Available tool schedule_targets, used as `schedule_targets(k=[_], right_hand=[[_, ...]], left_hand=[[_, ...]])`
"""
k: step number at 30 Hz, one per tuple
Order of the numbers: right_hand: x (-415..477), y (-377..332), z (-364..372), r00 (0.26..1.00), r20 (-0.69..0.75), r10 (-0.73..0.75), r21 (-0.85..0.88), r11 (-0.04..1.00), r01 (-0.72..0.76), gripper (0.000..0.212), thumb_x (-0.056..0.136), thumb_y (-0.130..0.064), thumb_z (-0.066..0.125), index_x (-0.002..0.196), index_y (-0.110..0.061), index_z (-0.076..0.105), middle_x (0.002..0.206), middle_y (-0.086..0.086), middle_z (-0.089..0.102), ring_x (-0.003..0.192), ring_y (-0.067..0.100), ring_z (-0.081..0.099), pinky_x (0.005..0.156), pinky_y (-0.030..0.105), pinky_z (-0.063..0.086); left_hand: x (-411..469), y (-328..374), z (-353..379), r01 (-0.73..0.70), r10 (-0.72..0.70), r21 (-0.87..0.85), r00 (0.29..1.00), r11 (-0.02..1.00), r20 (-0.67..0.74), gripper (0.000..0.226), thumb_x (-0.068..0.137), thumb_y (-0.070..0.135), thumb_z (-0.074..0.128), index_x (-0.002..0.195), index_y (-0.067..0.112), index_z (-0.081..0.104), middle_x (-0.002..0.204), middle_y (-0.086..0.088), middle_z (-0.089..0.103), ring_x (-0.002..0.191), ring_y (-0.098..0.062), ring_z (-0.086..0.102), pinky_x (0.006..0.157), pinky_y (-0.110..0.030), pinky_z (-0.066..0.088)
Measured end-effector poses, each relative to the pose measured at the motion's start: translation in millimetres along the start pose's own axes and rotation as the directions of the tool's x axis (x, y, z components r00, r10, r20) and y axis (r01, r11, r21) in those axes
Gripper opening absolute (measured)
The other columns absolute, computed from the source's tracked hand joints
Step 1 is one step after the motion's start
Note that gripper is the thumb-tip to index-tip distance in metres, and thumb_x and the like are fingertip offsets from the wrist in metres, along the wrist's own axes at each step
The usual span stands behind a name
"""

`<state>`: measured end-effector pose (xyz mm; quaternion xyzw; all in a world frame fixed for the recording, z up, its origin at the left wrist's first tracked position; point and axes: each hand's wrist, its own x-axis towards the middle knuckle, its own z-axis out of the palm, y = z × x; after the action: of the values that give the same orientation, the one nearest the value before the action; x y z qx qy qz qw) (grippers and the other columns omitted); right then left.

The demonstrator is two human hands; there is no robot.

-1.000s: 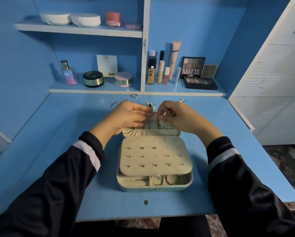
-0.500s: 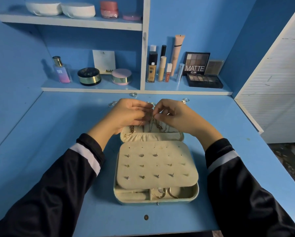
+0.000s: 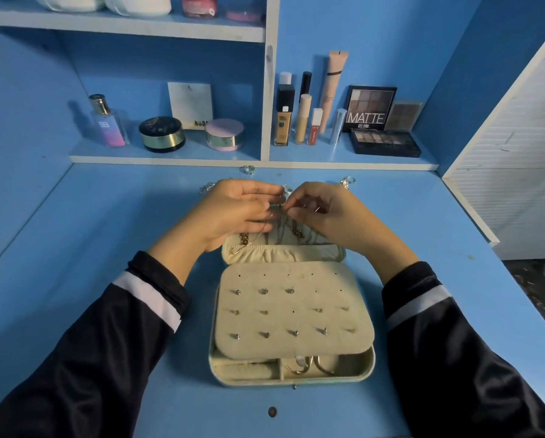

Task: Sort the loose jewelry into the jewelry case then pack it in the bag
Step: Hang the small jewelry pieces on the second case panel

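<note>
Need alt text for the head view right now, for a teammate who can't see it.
Both hands, left hand and right hand, meet over the open jewelry case's lid pocket, working a thin gold chain. Stud earrings fill the cream panel; loose rings lie on the blue desk below cosmetics shelves.

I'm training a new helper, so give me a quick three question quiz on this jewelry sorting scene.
1. True or false: the jewelry case is closed.
2. What do the left hand and right hand work on? A) thin chain B) perfume bottle C) eyeshadow palette
3. Fill in: loose rings still lie on the blue ____.

Key: 1 false; 2 A; 3 desk.
</note>
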<state>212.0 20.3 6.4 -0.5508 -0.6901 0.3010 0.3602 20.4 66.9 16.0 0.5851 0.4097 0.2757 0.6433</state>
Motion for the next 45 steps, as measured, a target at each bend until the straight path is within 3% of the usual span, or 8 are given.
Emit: schedule_targets(k=[3,7,12,22,29,35,40,45], right_hand=[[0,2,2,0.999,-0.038,-0.017,-0.031,0.999,0.016,0.007,0.088,-0.010,0.069,0.091,-0.016,0.070,0.060,-0.015,0.056,0.053,0.003,0.044,0.058,0.016,0.038],[0,0,5,0.998,-0.010,-0.058,-0.096,0.994,0.056,0.012,0.087,-0.009,0.069,0.095,-0.018,0.072,0.065,-0.029,0.059,0.058,0.002,0.045,0.062,0.010,0.037],[0,0,7,0.997,0.014,-0.080,-0.148,0.986,0.081,0.017,0.087,-0.010,0.069,0.099,-0.022,0.075,0.093,-0.006,0.071,0.072,0.014,0.055,0.074,0.025,0.048],[-1,1,9,0.990,0.018,-0.142,-0.136,0.980,0.143,0.025,0.085,-0.003,0.069,0.101,-0.021,0.076,0.094,-0.001,0.070,0.076,0.023,0.058,0.074,0.035,0.051],[-1,-1,8,0.994,0.028,-0.105,-0.165,0.980,0.109,0.015,0.085,-0.008,0.071,0.093,-0.020,0.074,0.089,-0.003,0.068,0.070,0.014,0.052,0.071,0.029,0.047],[-4,-2,-2,0.999,0.030,-0.015,-0.049,0.999,0.017,0.010,0.086,-0.009,0.070,0.090,-0.019,0.074,0.066,-0.013,0.058,0.061,0.005,0.048,0.063,0.012,0.041],[-4,-1,-6,0.997,0.071,0.011,-0.033,0.999,-0.009,0.011,0.086,-0.008,0.071,0.090,-0.018,0.075,0.069,-0.008,0.063,0.061,0.005,0.052,0.064,0.013,0.043],[-5,1,-9,0.997,0.069,0.026,-0.047,0.999,-0.023,0.012,0.087,-0.008,0.070,0.088,-0.020,0.074,0.069,-0.012,0.065,0.060,0.001,0.052,0.062,0.011,0.042]], left_hand=[[0,0,3,0.028,-0.028,-0.022,1.000,0.999,0.003,0.029,0.099,-0.003,0.048,0.106,0.020,0.066,0.097,0.003,0.074,0.083,-0.011,0.074,0.070,-0.026,0.060],[-1,2,6,0.058,-0.059,-0.062,0.998,0.996,-0.011,0.033,0.100,-0.003,0.042,0.112,0.016,0.067,0.101,-0.005,0.074,0.085,-0.017,0.074,0.071,-0.028,0.061],[-3,4,5,0.082,-0.082,-0.091,0.997,0.992,0.002,0.035,0.101,-0.002,0.040,0.119,0.012,0.066,0.113,-0.010,0.072,0.097,-0.026,0.072,0.078,-0.033,0.061],[-5,7,5,0.089,-0.085,-0.128,0.996,0.988,0.031,0.038,0.101,-0.001,0.037,0.116,0.013,0.068,0.118,-0.005,0.070,0.094,-0.027,0.073,0.078,-0.035,0.061],[-5,7,4,0.101,-0.095,-0.138,0.994,0.985,0.049,0.036,0.100,-0.002,0.040,0.121,0.012,0.066,0.111,-0.008,0.073,0.094,-0.026,0.073,0.078,-0.034,0.061],[-7,4,0,0.047,-0.048,0.015,0.997,0.999,0.067,0.033,0.090,-0.001,0.063,0.116,0.018,0.063,0.099,-0.002,0.074,0.083,-0.014,0.073,0.070,-0.023,0.059],[-10,3,-1,0.008,-0.027,0.274,0.997,0.962,0.068,0.038,0.083,-0.006,0.071,0.108,0.022,0.063,0.095,0.000,0.070,0.068,-0.008,0.069,0.068,-0.021,0.059],[-13,5,-2,-0.017,-0.009,0.435,0.998,0.900,0.058,0.027,0.083,-0.001,0.073,0.098,0.020,0.067,0.093,-0.004,0.072,0.069,-0.012,0.069,0.067,-0.021,0.058]])
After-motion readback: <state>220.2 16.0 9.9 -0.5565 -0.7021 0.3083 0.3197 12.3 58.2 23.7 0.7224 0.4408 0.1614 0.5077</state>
